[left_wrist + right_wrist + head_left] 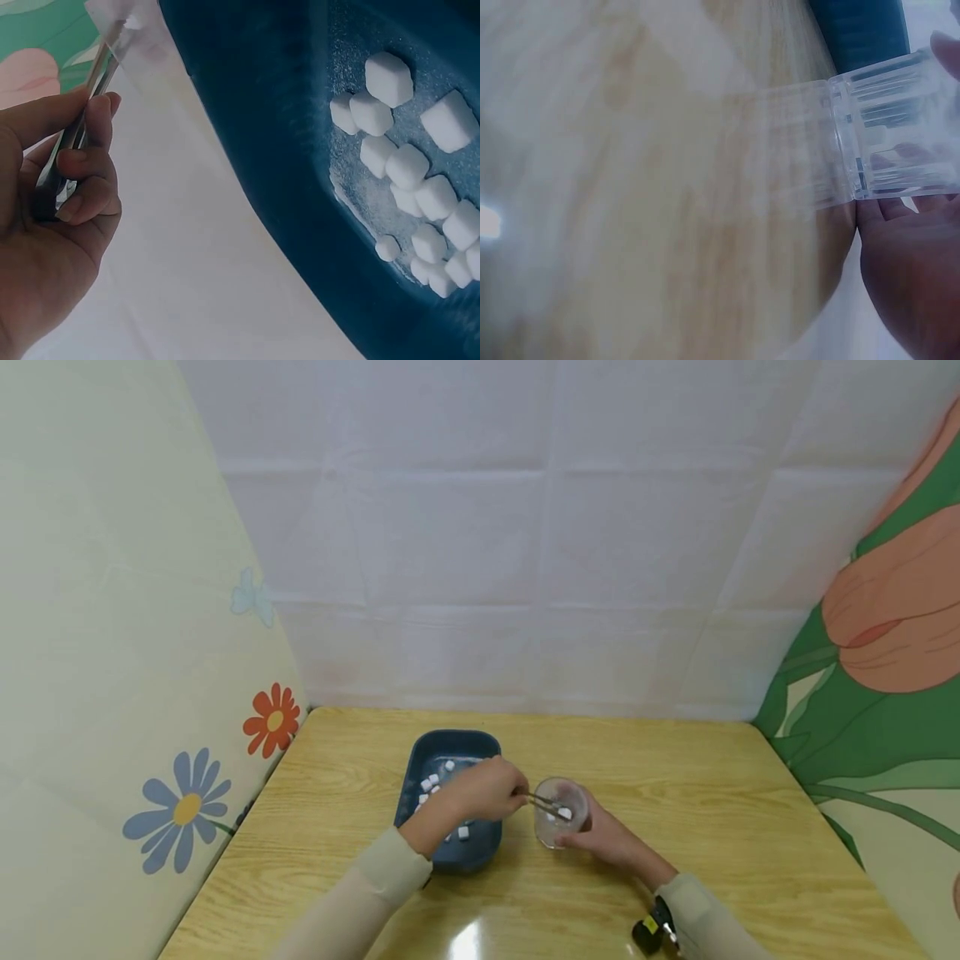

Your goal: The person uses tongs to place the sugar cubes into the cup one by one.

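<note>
My left hand (487, 787) grips slim metal tongs (94, 79), fingers curled round the handle. The tongs reach right, into the mouth of a clear cup (904, 180), where a white sugar cube (564, 814) shows at their tips. Thumb and fingers of my right hand (606, 837) hold this cup from its right side. The cup stands upright on the wooden table, its base reflected there in the right wrist view. Left of it lies a dark blue tray (459, 860) with several sugar cubes (409, 165) and loose white grains. My left forearm hides part of the tray.
The light wooden table (675, 777) meets a white cloth wall (540, 652) at the back. Flower-patterned cloths hang on both sides. A small black device (647, 935) with a yellow mark is by the right sleeve.
</note>
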{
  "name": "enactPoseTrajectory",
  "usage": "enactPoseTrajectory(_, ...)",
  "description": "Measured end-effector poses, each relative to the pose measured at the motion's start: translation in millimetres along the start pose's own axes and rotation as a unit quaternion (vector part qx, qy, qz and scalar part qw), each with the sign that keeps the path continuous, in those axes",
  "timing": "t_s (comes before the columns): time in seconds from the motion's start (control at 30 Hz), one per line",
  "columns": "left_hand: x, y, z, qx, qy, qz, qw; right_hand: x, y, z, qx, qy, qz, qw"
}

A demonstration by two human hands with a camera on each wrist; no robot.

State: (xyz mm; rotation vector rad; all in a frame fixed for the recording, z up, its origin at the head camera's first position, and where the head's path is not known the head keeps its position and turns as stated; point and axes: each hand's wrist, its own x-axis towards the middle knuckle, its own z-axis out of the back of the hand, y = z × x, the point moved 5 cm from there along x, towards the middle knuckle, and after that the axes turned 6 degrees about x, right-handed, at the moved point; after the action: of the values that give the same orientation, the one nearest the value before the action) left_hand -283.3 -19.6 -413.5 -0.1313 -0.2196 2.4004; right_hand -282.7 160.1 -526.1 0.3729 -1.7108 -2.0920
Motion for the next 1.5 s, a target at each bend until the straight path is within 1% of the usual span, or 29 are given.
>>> enactPoseTrajectory(0.13,3.7,-0.6,-3.6,-0.005,0.006,0.001,1.0000,-1.0,-0.2,-0.6,0.007,0.001,-0.004,1.000)
enactPoseTrajectory(0.3,5.2,-3.1,-2.0,-0.008,0.010,-0.003,0.9999,-1.1,-0.6,-0.4,0.005,0.003,-0.013,1.000)
enactPoseTrajectory(0.4,4.8,-2.9,-0.2,-0.012,0.007,-0.005,0.9999,-0.6,-1.6,0.1,0.003,0.002,-0.016,1.000)
enactPoseTrajectory(0.5,2.5,0.2,1.3,-0.024,0.001,-0.010,0.9997,-0.1,-1.8,0.3,0.004,0.003,-0.017,1.000)
enactPoseTrajectory(0.6,-2.7,8.1,3.6,-0.045,-0.002,-0.013,0.9989,0.3,-1.5,-0.3,0.011,0.007,-0.014,1.000)
enactPoseTrajectory(0.67,-7.5,16.0,6.1,-0.064,-0.004,-0.012,0.9979,-0.1,-0.8,-0.3,0.012,0.008,-0.012,1.000)
enactPoseTrajectory(0.87,-23.8,47.9,19.1,-0.118,-0.032,0.003,0.9925,-1.7,-0.4,0.2,0.002,0.001,-0.016,1.000)
enactPoseTrajectory(0.97,-32.7,64.7,25.5,-0.136,-0.039,0.025,0.9896,-1.7,-0.9,0.9,-0.002,0.000,-0.022,1.000)
enactPoseTrajectory(1.1,-44.6,87.8,31.4,-0.149,-0.051,0.052,0.9861,-1.0,-0.8,1.6,0.002,0.004,-0.020,1.000)
enactPoseTrajectory(1.23,-54.8,110.4,30.6,-0.149,-0.062,0.069,0.9844,-0.3,-1.1,2.0,0.003,0.006,-0.015,1.000)
enactPoseTrajectory(1.33,-60.9,126.0,25.6,-0.149,-0.064,0.082,0.9833,0.2,-1.6,2.1,0.007,0.007,-0.012,1.000)
enactPoseTrajectory(1.5,-70.0,146.4,17.8,-0.156,-0.067,0.107,0.9796,-0.4,-0.6,1.9,0.010,0.007,-0.012,1.000)
